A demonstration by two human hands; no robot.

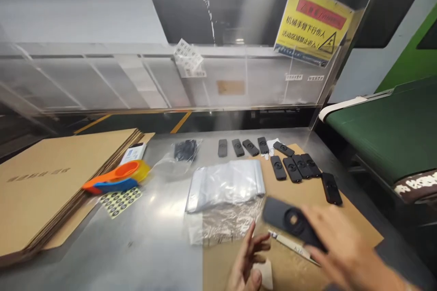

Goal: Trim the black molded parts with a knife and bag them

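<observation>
From my head view, the black device [283, 217] sits right of centre in the lower frame, pinched between the thumb and fingers of my right hand [346, 241]. Its long axis slants from upper left down to lower right, the far end angled toward the clear plastic bags [227, 182] on the bench [153, 245]. My left hand [247, 261], lower centre, has nothing in it that I can see, fingers loosely curled and parted. It lies just below and left of the device's free end; blur keeps me from judging contact.
</observation>
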